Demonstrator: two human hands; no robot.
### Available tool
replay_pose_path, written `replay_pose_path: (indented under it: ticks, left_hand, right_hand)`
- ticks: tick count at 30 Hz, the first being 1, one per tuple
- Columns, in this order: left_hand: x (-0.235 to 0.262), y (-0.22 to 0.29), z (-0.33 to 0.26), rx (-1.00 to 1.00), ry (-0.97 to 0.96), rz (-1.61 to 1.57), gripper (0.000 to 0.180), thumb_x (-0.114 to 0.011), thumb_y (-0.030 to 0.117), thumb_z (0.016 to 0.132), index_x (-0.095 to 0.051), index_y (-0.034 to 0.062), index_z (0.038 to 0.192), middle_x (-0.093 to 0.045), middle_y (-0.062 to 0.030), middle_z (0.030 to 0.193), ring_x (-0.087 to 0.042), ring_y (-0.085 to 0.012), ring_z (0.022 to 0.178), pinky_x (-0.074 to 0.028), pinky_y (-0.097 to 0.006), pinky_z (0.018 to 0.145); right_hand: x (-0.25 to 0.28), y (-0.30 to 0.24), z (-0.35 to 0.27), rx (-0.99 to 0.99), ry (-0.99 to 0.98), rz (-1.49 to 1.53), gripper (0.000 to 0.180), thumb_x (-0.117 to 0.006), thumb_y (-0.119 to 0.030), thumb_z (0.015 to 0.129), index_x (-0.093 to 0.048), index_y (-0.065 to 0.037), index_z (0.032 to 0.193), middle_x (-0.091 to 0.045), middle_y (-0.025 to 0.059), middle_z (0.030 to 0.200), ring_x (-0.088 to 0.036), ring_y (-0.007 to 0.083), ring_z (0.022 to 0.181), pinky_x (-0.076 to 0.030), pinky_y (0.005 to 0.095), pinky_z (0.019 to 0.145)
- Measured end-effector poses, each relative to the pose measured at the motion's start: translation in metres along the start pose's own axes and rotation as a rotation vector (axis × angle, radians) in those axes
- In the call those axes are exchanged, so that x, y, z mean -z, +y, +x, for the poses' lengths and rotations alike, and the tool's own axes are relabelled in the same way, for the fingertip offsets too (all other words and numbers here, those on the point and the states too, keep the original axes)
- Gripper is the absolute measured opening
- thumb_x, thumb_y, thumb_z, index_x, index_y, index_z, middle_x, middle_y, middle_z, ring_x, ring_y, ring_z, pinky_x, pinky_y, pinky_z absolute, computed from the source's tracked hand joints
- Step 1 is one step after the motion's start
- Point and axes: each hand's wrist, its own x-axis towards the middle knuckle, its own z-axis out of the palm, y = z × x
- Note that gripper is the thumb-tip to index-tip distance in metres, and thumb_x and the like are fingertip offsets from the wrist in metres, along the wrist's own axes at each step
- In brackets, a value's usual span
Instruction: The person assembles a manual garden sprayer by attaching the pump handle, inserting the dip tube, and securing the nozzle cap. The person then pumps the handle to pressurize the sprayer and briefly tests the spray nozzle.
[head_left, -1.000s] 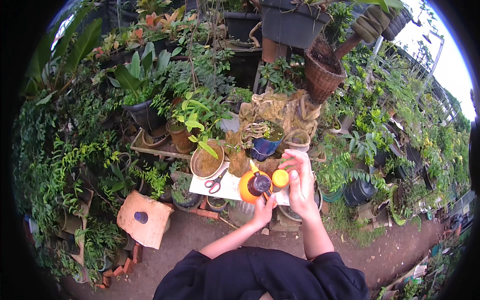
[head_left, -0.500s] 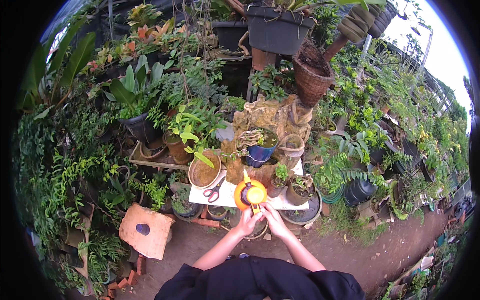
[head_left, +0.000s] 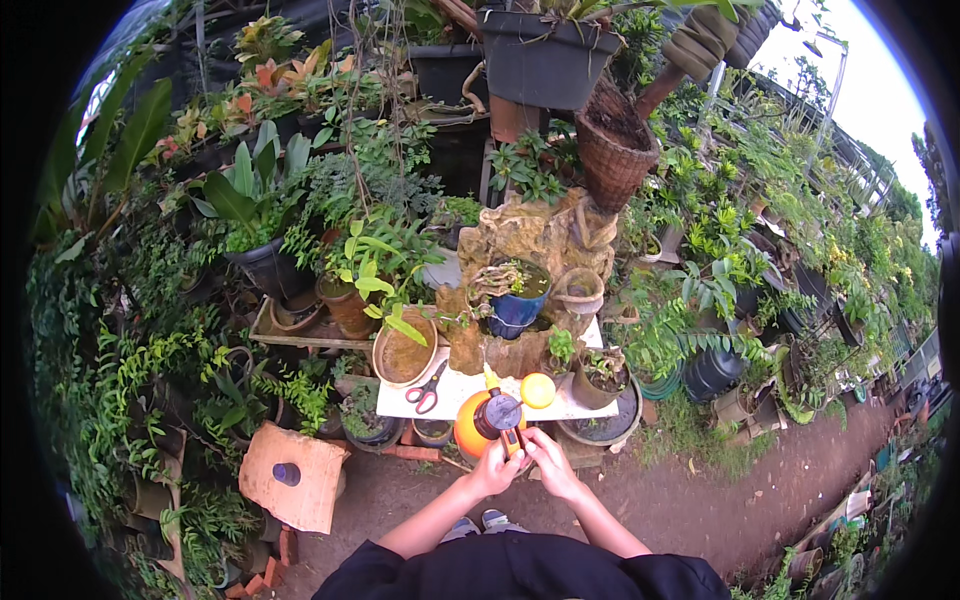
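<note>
A round orange pump sprayer (head_left: 469, 428) with a black top and a pale yellow nozzle is held over the front edge of the white tabletop. My left hand (head_left: 494, 472) is closed around its handle. Fingers bent, my right hand (head_left: 551, 466) grips the handle from the other side. A round yellow knob (head_left: 538, 390) shows just beyond the black top; whether it is joined to the sprayer I cannot tell. Left of the sprayer, scissors (head_left: 427, 391) with dark handles lie on the white tabletop (head_left: 455, 395), beside a shallow clay bowl (head_left: 403, 350).
Behind the sprayer a blue pot (head_left: 517, 312) stands before a rough stone piece (head_left: 535, 235). A potted plant (head_left: 600, 380) is at the table's right. A wooden board (head_left: 292, 478) lies lower left. Dark hanging planters (head_left: 548, 60) are above; foliage surrounds the dirt ground (head_left: 700, 520).
The yellow knob has shifted right, away from the sprayer's top, and the black top now shows. The sprayer has moved slightly down and left. My view has shifted a little.
</note>
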Motion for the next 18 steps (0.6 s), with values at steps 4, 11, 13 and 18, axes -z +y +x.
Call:
replay_pose_path:
  ticks: [4, 11, 13, 18]
  left_hand:
    - [0.0, 0.012, -0.01, 0.022, -0.045, -0.107, 0.025, -0.048, 0.025, 0.101, -0.055, 0.0005, 0.1, -0.058, -0.0043, 0.079, -0.057, -0.0144, 0.072, -0.048, -0.032, 0.066]
    - [-0.002, 0.042, -0.024, -0.024, -0.222, -0.192, 0.026, -0.052, 0.027, 0.1, -0.054, 0.0017, 0.094, -0.055, -0.0037, 0.074, -0.056, -0.0151, 0.066, -0.047, -0.032, 0.063]
    - [-0.004, 0.05, -0.025, -0.059, -0.278, -0.163, 0.023, -0.055, 0.024, 0.098, -0.055, 0.0017, 0.093, -0.057, -0.0048, 0.074, -0.058, -0.0179, 0.065, -0.048, -0.033, 0.062]
    - [-0.022, 0.063, -0.026, -0.143, -0.386, -0.135, 0.017, -0.056, 0.018, 0.095, -0.056, 0.0015, 0.093, -0.057, -0.0064, 0.074, -0.058, -0.0219, 0.065, -0.048, -0.035, 0.063]
  right_hand:
    - [-0.005, -0.002, -0.01, -0.023, 0.018, -0.046, 0.033, -0.046, -0.026, 0.105, -0.057, 0.002, 0.118, -0.063, 0.0082, 0.101, -0.062, 0.0158, 0.088, -0.051, 0.0314, 0.08]
    - [0.006, -0.03, 0.017, -0.007, 0.232, 0.179, 0.035, -0.049, -0.033, 0.105, -0.062, -0.002, 0.112, -0.066, 0.0083, 0.106, -0.063, 0.0162, 0.097, -0.049, 0.0334, 0.091]
    - [0.01, -0.049, 0.025, -0.027, 0.158, 0.341, 0.033, -0.052, -0.031, 0.104, -0.062, -0.002, 0.113, -0.067, 0.0084, 0.107, -0.063, 0.0164, 0.099, -0.049, 0.033, 0.091]
    - [0.009, -0.088, 0.025, -0.137, 0.188, 0.526, 0.019, -0.06, -0.023, 0.1, -0.062, -0.004, 0.105, -0.068, 0.0065, 0.095, -0.063, 0.0142, 0.083, -0.051, 0.0292, 0.078]
